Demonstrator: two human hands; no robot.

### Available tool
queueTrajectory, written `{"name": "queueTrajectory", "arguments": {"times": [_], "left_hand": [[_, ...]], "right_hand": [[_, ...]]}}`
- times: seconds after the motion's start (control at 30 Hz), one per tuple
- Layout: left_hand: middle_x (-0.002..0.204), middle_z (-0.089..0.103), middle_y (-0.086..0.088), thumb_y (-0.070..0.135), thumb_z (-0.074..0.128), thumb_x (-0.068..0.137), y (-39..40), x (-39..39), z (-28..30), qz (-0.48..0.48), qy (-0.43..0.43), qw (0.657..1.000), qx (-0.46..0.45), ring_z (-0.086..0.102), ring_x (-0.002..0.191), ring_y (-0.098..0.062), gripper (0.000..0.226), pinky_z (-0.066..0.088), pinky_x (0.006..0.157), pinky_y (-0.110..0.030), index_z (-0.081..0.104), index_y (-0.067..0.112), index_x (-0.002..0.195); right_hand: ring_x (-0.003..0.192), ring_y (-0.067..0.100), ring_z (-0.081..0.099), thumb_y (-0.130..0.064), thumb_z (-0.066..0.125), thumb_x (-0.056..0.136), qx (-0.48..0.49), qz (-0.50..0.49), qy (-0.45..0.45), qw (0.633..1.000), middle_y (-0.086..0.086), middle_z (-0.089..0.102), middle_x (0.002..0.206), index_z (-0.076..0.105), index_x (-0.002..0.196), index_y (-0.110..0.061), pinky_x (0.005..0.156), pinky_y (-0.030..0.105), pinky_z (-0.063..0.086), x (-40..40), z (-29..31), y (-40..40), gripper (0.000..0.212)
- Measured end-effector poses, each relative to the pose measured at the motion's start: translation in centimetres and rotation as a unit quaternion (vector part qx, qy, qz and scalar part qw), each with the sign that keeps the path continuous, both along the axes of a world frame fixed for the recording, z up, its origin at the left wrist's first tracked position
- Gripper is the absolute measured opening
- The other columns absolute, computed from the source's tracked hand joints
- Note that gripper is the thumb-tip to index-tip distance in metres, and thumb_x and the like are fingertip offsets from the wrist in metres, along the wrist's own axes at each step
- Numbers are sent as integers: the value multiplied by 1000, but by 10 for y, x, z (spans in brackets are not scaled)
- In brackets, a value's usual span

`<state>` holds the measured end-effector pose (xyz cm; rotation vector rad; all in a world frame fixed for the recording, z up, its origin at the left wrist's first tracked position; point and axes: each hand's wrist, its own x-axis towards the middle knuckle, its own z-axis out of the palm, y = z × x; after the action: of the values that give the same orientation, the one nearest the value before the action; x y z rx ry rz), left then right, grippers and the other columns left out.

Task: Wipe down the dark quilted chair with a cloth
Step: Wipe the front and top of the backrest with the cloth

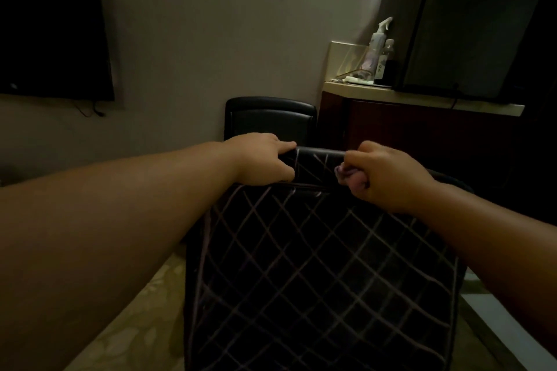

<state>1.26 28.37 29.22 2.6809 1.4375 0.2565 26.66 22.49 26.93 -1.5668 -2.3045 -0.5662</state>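
Gripping the chair point(316, 265) top, the left hand point(262, 159) holds it steady. The right hand point(382, 175) squeezes a bunched cloth point(351, 179) against the top edge. It should press firmly and rub slowly along the stitched lines.

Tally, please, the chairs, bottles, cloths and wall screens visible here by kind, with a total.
Chairs: 2, the quilted chair and a plain black chair.
Bottles: 2, a spray bottle and a small bottle.
Cloths: 1, the cloth in the right hand.
Wall screens: 1, the screen.
Total: 6.
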Motion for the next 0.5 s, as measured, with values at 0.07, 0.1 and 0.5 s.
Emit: {"name": "queueTrajectory", "arguments": {"times": [0.07,0.1,0.5], "left_hand": [[160,32,2,55,51,98,3,2,-2,1,-10,1000,1,38,141,-25,70,40,111,-42,23,40,160],[160,32,2,57,50,98,4,2,-3,2,-12,1000,3,36,142,-26,70,39,111,-43,23,41,160],[163,27,9,52,58,93,12,-6,-10,-11,4,1000,10,28,145,-23,77,40,110,-47,18,47,159]], "right_hand": [[67,2,51,-36,46,94,-2,-11,-28,1000,-14,45,93,50,98,-40,55,14,40,2,-3,-2,6],[67,3,51,-37,45,95,10,-17,-29,999,-13,45,93,50,98,-40,55,16,41,1,-4,0,7],[69,5,53,-38,43,91,12,-8,-41,999,-9,50,95,53,93,-36,58,26,54,7,-13,2,10]]}}
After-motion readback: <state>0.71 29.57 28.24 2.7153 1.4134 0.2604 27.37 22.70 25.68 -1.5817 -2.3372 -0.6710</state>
